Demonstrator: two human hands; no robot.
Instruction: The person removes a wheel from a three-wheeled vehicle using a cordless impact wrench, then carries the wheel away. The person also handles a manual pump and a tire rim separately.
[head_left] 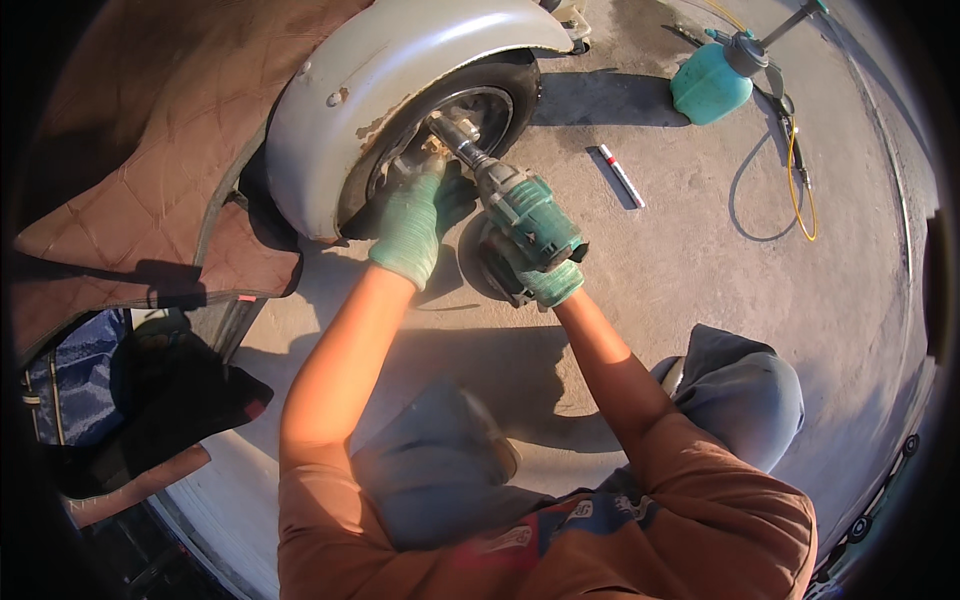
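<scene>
Green plastic and grey metal: wrench (535, 215), held off the ground (690, 270) in front of the wheel (515, 85), nose pointing up and left into the rim. Socket (447, 135) sits at the hub area; whether it is seated on a nut cannot be told.

Right hand (548, 280), gloved: closed around the handle, below the motor housing. Left hand (410, 220), gloved: fingers raised into the rim just beside the socket, partly in shadow; cannot tell whether they grip anything.

Handling (judged): wrench likely heavy and rigid, weight mostly in housing and base, so the nose may dip or swing if held one-handed. Best hold: handle, with a second hand under the housing. Smooth casing could slip in a bare palm; the knit gloves should help. Nose and socket are poor holds, as they turn. Wheel looks stiff and firmly carried.

Outward: silver fender (370, 80) arches over the wheel, paint chipped along its lip. Brown quilted cover (130, 200) lies along the ground's left edge. Marker (622, 176) lies on the ground, right of the wrench. Teal sprayer (712, 82) stands toward the ground's far right corner; yellow hose (803, 205) curls nearer its right edge.
</scene>
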